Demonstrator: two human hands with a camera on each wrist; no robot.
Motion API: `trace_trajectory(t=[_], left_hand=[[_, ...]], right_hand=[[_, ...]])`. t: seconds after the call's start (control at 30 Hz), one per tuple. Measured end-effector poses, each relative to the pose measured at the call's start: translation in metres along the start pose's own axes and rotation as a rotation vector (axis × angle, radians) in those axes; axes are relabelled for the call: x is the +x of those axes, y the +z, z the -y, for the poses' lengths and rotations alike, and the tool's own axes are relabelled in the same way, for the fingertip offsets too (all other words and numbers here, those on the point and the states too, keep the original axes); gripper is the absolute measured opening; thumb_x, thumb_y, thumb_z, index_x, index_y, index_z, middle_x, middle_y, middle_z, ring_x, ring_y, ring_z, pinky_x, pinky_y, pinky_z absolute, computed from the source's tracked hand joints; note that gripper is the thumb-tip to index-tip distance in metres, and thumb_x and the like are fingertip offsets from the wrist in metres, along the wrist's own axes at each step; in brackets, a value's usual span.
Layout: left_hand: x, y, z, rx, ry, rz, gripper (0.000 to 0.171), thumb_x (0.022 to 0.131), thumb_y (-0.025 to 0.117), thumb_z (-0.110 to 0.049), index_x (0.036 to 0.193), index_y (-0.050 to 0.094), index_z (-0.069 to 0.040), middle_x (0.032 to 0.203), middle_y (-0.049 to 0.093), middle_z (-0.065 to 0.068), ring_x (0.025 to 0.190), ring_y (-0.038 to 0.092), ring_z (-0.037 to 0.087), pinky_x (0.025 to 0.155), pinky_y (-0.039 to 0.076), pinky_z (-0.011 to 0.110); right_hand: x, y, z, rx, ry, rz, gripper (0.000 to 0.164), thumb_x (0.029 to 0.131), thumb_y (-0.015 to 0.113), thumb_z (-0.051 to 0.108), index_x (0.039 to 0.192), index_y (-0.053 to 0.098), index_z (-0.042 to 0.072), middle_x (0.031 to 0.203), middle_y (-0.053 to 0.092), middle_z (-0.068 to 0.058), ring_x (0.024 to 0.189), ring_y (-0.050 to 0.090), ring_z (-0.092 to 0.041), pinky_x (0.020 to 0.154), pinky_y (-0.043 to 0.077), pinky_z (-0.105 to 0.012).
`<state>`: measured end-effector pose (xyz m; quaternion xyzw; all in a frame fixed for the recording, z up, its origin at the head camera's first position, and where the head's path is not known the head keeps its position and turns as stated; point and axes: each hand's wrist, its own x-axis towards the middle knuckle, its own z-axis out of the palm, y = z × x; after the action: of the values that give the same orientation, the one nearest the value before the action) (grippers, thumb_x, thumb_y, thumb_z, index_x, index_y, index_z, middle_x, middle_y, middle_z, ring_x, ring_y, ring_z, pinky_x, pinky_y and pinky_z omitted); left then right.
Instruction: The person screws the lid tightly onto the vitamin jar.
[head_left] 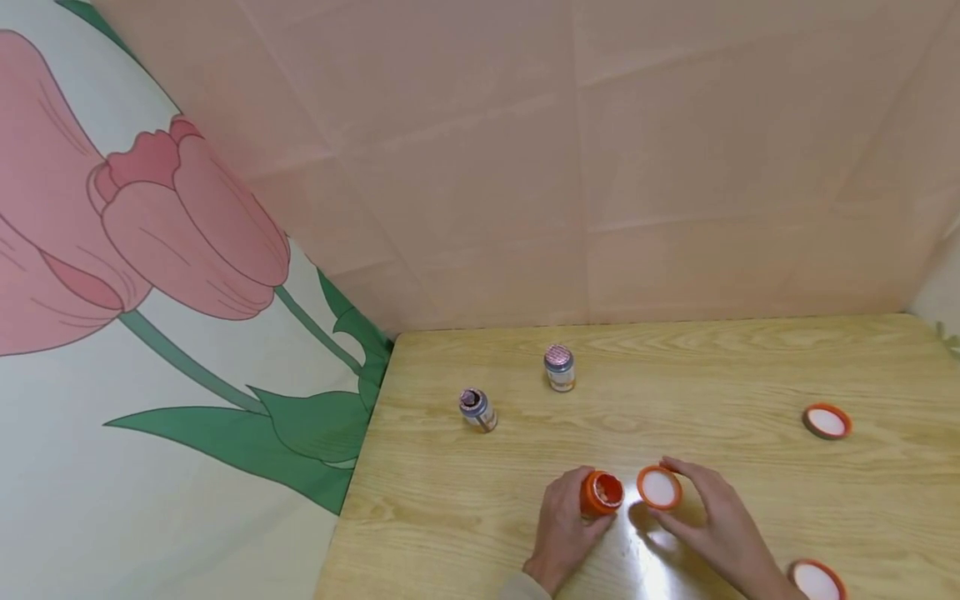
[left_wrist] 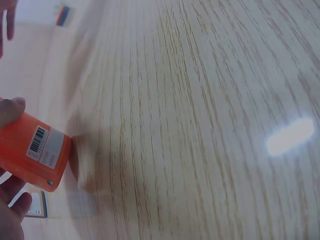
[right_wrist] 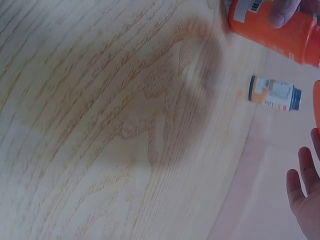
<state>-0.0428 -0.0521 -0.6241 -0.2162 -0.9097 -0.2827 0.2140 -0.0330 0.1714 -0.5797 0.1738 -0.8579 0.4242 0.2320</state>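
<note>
My left hand (head_left: 562, 527) grips an orange bottle (head_left: 587, 495) around its side; the uncapped mouth faces up and to the right. Something pale shows inside, too small to tell what. Between the right hand's (head_left: 716, 518) thumb and fingers is an orange-rimmed cap (head_left: 659, 487), its white inner side showing, just right of the bottle and apart from it. A barcode label on the orange bottle (left_wrist: 32, 150) is visible in the left wrist view. The right wrist view catches only the edge of the cap (right_wrist: 317, 102) above the right fingers.
Two small dark-topped bottles stand behind the hands, one farther back (head_left: 560, 371) and one to the left (head_left: 479, 412). Orange-rimmed caps lie at the right (head_left: 827, 421) and the bottom right (head_left: 817, 581). A pinkish sheet (head_left: 600, 167) rises behind the wooden table (head_left: 420, 500).
</note>
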Motion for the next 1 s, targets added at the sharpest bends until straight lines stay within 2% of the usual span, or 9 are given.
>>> trace_trajectory(t=[0.27, 0.53, 0.9, 1.0], left_hand=[[-0.0001, 0.0012, -0.0007, -0.005, 0.026, -0.005, 0.072, 0.068, 0.09, -0.031, 0.128, 0.055, -0.011, 0.116, 0.065, -0.005, 0.103, 0.063, 0.007, 0.096, 0.05, 0.026], [0.0022, -0.0005, -0.004, -0.023, 0.016, -0.002, 0.063, 0.072, 0.088, -0.034, 0.124, 0.059, -0.013, 0.113, 0.065, -0.006, 0.102, 0.064, 0.007, 0.093, 0.05, 0.023], [0.002, -0.0006, -0.0069, -0.025, 0.016, 0.014, 0.063, 0.074, 0.087, -0.035, 0.125, 0.056, -0.015, 0.114, 0.066, -0.007, 0.102, 0.063, 0.006, 0.093, 0.05, 0.023], [0.0022, -0.0006, -0.0071, -0.026, 0.022, 0.012, 0.063, 0.074, 0.087, -0.035, 0.125, 0.056, -0.016, 0.113, 0.066, -0.007, 0.102, 0.064, 0.006, 0.092, 0.05, 0.022]], right_hand=[[-0.0015, 0.0038, 0.0005, 0.007, 0.006, 0.002, 0.075, 0.046, 0.092, 0.002, 0.117, 0.065, 0.0, 0.108, 0.068, -0.017, 0.119, 0.039, 0.015, 0.106, 0.022, 0.0], [0.0005, 0.0034, 0.0021, -0.002, -0.024, 0.005, 0.076, 0.047, 0.092, 0.003, 0.119, 0.066, 0.003, 0.109, 0.068, -0.015, 0.121, 0.04, 0.014, 0.107, 0.022, -0.002], [0.0017, 0.0033, 0.009, -0.04, -0.026, 0.03, 0.074, 0.049, 0.093, 0.009, 0.119, 0.067, 0.004, 0.112, 0.068, -0.014, 0.122, 0.037, 0.013, 0.109, 0.019, -0.002], [0.0028, 0.0035, 0.0092, -0.038, -0.029, 0.037, 0.074, 0.049, 0.093, 0.01, 0.119, 0.067, 0.003, 0.112, 0.068, -0.014, 0.121, 0.041, 0.01, 0.108, 0.02, -0.002]])
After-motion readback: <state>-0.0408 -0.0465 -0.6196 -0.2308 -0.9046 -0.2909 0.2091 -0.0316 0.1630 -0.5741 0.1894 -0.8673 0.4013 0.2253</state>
